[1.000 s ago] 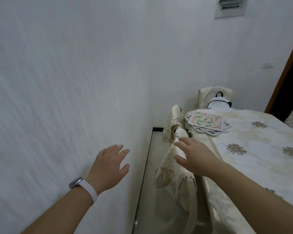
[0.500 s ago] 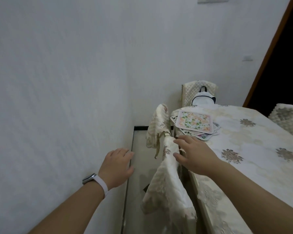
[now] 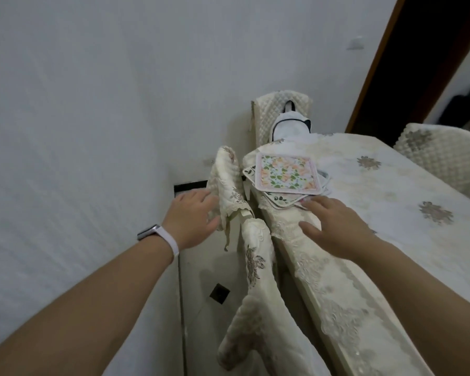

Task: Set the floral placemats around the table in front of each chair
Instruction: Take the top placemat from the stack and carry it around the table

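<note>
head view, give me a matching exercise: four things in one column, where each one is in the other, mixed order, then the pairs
Things:
1. placemats
2. left hand
3. right hand
4. white bag

Places:
A. on the chair at the table's far end
B. flat on the tablecloth near the table edge
C. stacked at the table's far corner
D. against the covered chair back beside the wall

Pairs: 1-C, 2-D, 3-B, 4-A

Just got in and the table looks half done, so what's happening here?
A person is about to lay out the placemats, which sit in one untidy stack near the table's far corner; none is set at a chair yet. The right hand is open and flat on the tablecloth just short of the stack. The left hand, open and holding nothing, is beside a covered chair along the wall side. A white bag sits at the end chair.
</note>
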Tool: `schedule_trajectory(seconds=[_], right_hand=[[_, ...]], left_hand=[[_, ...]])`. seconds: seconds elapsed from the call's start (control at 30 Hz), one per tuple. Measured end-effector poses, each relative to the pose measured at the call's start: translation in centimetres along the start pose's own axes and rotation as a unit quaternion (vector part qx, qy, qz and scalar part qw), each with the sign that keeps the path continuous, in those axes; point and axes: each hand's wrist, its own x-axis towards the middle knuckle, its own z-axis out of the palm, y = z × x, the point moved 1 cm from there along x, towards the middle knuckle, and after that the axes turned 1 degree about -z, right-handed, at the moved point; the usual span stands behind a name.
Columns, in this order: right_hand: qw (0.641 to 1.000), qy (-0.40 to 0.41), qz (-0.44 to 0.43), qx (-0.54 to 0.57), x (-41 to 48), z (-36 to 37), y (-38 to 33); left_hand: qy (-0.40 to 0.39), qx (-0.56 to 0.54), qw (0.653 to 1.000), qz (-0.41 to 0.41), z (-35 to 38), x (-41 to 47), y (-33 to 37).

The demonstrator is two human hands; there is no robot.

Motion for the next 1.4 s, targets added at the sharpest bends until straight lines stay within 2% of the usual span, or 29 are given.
schedule_trajectory(seconds=[0.4,0.63,0.87,1.2,1.4], right_hand=[[0.998,-0.024,0.043,0.024,10.5,4.6,4.4],[0.995,-0.020,0.066,0.068,16.9,6.2,6.3],[0.990,-0.007,0.108,0.085,17.9,7.3,8.6],[0.970,-0.028,0.211,0.120,20.1,13.3,10.2],[0.934,-0.068,0.311,0.159,25.0,17.4,9.6]], left_hand=[[-0.046,-0.038,0.998,0.024,8.8,11.8,-4.0],[-0.073,-0.027,0.996,0.044,9.6,19.7,-4.9],[-0.072,-0.053,0.990,0.105,11.5,24.8,-3.9],[-0.140,-0.081,0.970,0.180,19.7,33.2,-4.9],[-0.182,-0.155,0.947,0.213,27.2,41.9,-7.1]])
